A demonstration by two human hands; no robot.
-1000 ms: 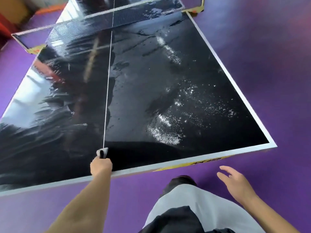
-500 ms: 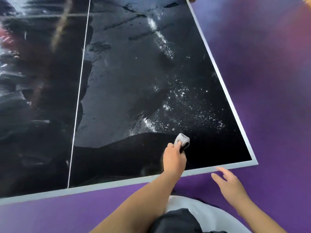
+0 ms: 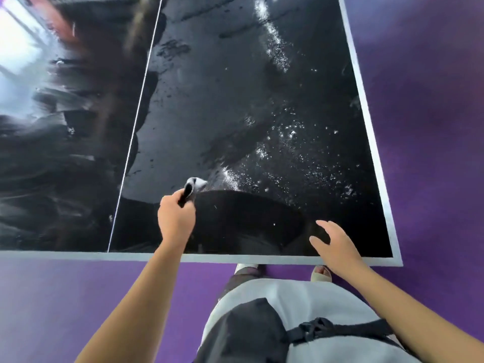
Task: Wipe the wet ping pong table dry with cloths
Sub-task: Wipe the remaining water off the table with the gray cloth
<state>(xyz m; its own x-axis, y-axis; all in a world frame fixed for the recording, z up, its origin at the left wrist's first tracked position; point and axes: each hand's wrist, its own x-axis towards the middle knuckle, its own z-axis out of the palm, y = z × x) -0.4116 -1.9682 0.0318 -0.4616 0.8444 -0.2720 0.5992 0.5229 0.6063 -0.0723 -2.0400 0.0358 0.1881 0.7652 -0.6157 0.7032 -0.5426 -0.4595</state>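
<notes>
Our left hand [image 3: 176, 221] grips a bunched cloth [image 3: 195, 186] on the wet table [image 3: 262, 100] near its white centre line [image 3: 136, 121]; our right hand [image 3: 335, 244] — fingers spread, seemingly hovering — sits over the near edge [image 3: 78, 255].

The person wears light grey trousers [image 3: 296, 307] under a black garment [image 3: 243, 334] with a black strap [image 3: 337, 330] across the waist, both forearms bare with no sleeves in view, and pale footwear [image 3: 320, 275] showing at the table edge.
</notes>
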